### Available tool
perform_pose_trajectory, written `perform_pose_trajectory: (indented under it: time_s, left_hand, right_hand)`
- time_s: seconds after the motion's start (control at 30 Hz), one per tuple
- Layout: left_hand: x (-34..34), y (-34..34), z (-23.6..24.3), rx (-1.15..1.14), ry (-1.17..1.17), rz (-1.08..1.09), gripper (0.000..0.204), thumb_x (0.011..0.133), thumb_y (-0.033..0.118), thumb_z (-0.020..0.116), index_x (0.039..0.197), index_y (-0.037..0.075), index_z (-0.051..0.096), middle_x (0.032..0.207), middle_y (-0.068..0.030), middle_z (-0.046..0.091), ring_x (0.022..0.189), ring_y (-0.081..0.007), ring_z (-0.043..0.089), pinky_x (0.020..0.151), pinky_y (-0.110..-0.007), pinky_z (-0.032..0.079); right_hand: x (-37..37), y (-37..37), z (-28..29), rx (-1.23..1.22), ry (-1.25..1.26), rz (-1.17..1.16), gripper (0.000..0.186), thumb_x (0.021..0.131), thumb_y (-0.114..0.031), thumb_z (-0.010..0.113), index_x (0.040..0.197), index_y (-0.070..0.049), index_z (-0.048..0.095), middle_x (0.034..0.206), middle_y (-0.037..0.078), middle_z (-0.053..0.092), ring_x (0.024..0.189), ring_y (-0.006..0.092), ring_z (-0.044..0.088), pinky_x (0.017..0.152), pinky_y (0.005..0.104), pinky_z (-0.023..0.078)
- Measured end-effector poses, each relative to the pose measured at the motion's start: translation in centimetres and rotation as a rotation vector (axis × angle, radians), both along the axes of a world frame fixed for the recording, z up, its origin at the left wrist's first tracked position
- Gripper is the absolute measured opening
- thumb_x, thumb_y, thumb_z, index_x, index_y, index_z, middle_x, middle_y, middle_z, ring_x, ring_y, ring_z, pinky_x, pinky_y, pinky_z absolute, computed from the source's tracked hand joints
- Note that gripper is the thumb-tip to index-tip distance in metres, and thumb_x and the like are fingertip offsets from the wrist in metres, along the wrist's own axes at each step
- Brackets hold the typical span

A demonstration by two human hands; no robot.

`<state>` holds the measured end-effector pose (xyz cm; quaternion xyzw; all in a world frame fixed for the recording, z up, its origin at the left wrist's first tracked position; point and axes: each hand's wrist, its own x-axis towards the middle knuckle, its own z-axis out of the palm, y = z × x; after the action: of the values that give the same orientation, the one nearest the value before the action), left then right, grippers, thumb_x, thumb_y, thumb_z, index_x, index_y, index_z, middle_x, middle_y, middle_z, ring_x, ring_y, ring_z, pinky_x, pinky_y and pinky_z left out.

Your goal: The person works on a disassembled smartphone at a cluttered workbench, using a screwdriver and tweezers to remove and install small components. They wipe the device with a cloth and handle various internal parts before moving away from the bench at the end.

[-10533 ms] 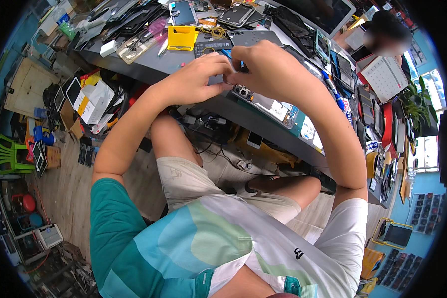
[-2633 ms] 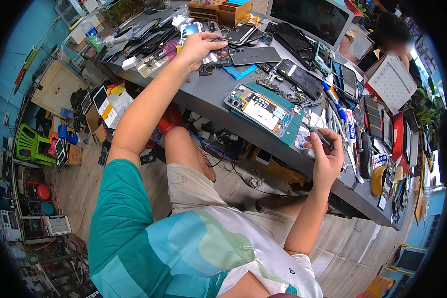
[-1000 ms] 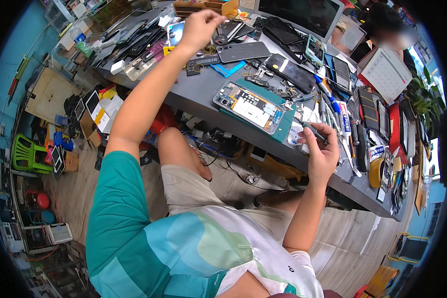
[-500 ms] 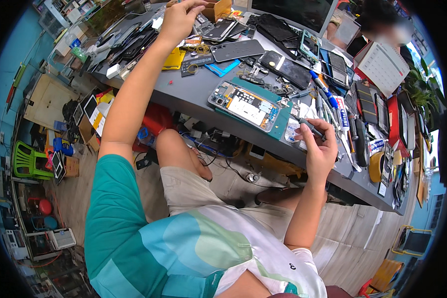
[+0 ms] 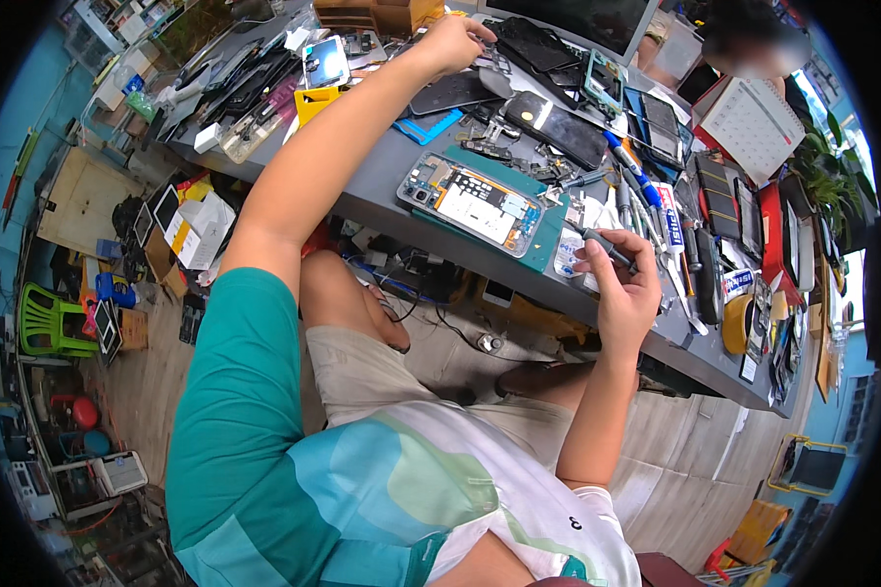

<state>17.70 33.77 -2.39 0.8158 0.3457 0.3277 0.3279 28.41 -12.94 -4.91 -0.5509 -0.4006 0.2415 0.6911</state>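
My left hand (image 5: pixel 450 44) reaches over the back pile of phones and parts, fingers bent and slightly apart; I cannot make out anything in it. It is left of a black padded item (image 5: pixel 538 54). My right hand (image 5: pixel 625 298) grips a dark cylindrical tool (image 5: pixel 599 241) at the mat's right edge. An opened phone (image 5: pixel 470 201), internals showing, lies on a green mat (image 5: pixel 531 252) in front of me. Beyond it are small metal parts (image 5: pixel 489 145), a dark phone (image 5: pixel 553 127) and a blue frame (image 5: pixel 426 127).
A monitor (image 5: pixel 578 20) and wooden organizer (image 5: pixel 357 15) stand at the back, a yellow stand (image 5: pixel 313 103) left. Pens and tools (image 5: pixel 671 220) crowd the right, with a desk calendar (image 5: pixel 749 127). A co-worker (image 5: pixel 744 39) sits beyond. A green chair (image 5: pixel 54 318) is at far left.
My left hand has moved from the back left toward the right over the pile, after leaving the phone at the desk edge earlier. My right hand still grips the tool.
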Motion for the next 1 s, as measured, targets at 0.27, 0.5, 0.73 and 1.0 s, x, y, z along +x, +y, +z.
perform_pose_trajectory:
  time_s: [0.27, 0.5, 0.73, 1.0]
  left_hand:
    - [-2.4, -3.2, 2.1, 0.353, 0.043, 0.021, 0.026, 0.102, 0.016, 0.081, 0.122, 0.001, 0.087, 0.106, -0.0197, 0.087, 0.095, -0.0285, 0.083, 0.090, -0.041, 0.065]
    - [-8.5, -9.2, 6.6, 0.462, -0.283, 0.155, 0.041, 0.114, 0.034, 0.071, 0.098, -0.002, 0.080, 0.088, -0.0145, 0.078, 0.082, -0.0256, 0.076, 0.078, -0.043, 0.058]
    - [-19.9, -18.5, 5.0, 0.090, -0.621, 0.143, 0.026, 0.114, 0.027, 0.076, 0.106, 0.003, 0.081, 0.099, -0.0053, 0.075, 0.094, -0.0152, 0.070, 0.086, -0.032, 0.054]
    - [-19.1, -26.7, 2.0, 0.260, -0.134, -0.061, 0.014, 0.098, 0.013, 0.088, 0.111, 0.007, 0.086, 0.124, -0.0065, 0.069, 0.121, -0.0253, 0.065, 0.102, -0.039, 0.053]
  right_hand:
    - [0.0, 0.2, 0.3, 0.017, -0.004, 0.005, 0.022, 0.107, 0.004, 0.080, 0.126, 0.007, 0.069, 0.117, 0.015, 0.076, 0.099, 0.0211, 0.081, 0.081, 0.0344, 0.070]
    - [0.0, 0.2, 0.1, 0.027, -0.012, -0.021, 0.023, 0.106, 0.005, 0.080, 0.127, 0.008, 0.069, 0.118, 0.015, 0.076, 0.099, 0.0215, 0.081, 0.082, 0.0349, 0.070]
    - [0.0, 0.4, -0.1, 0.087, -0.072, -0.041, 0.020, 0.114, 0.000, 0.071, 0.132, 0.008, 0.066, 0.142, 0.026, 0.074, 0.106, 0.0253, 0.082, 0.087, 0.0374, 0.071]
    - [0.1, 0.5, -0.2, 0.066, -0.114, -0.039, 0.016, 0.116, -0.001, 0.067, 0.130, 0.008, 0.067, 0.147, 0.029, 0.072, 0.106, 0.0261, 0.082, 0.087, 0.0375, 0.071]
